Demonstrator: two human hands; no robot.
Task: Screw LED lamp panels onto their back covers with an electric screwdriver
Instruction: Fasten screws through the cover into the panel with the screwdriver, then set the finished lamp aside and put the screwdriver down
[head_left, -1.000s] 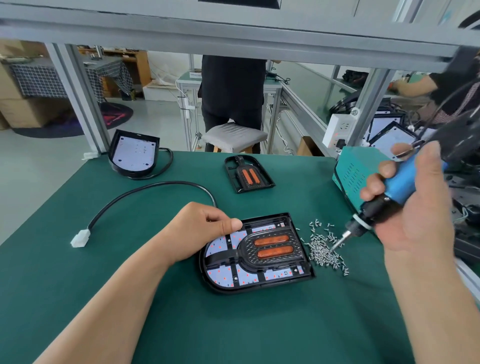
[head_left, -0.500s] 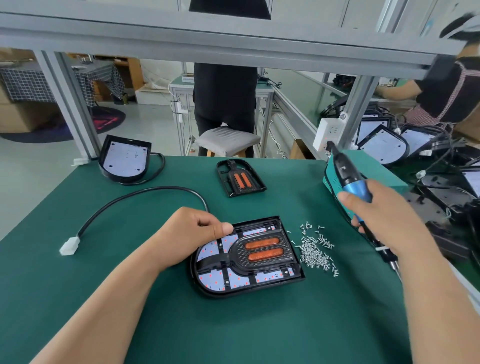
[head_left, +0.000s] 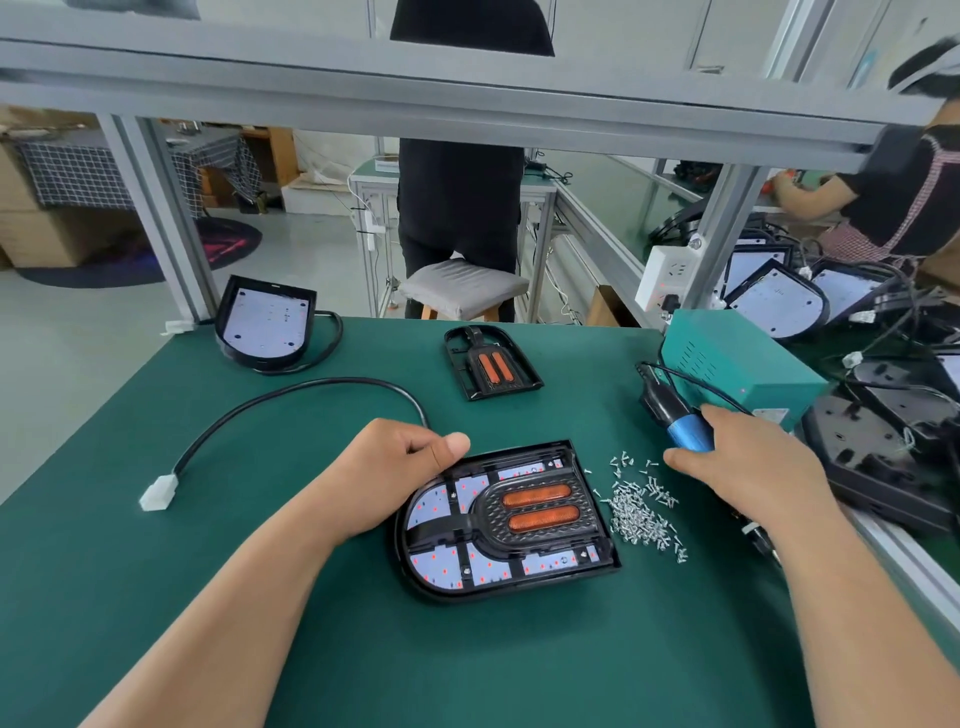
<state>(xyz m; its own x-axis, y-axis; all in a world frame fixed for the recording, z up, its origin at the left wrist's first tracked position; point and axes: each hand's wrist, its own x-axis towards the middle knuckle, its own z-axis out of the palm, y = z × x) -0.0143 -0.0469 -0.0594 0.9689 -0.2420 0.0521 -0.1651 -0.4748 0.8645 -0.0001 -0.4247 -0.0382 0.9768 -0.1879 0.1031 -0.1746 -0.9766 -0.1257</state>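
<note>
A black lamp assembly (head_left: 506, 525) with white LED panel and two orange strips lies in the middle of the green table. My left hand (head_left: 395, 470) rests on its upper left corner, thumb pressed on the rim. My right hand (head_left: 748, 467) holds the blue and black electric screwdriver (head_left: 675, 415) low over the table at the right, lying nearly flat, its tip hidden under my wrist. A pile of small silver screws (head_left: 641, 509) lies between the lamp and my right hand.
A black cable with a white plug (head_left: 158, 491) runs left from the lamp. Another lamp (head_left: 265, 322) sits at the back left, a black inner frame (head_left: 491, 364) at the back middle. A teal power box (head_left: 737, 364) and stacked lamps (head_left: 883, 452) crowd the right edge.
My right hand swung the screwdriver from tip-down over the screws to flat and low at the table's right side. My left hand stayed on the lamp.
</note>
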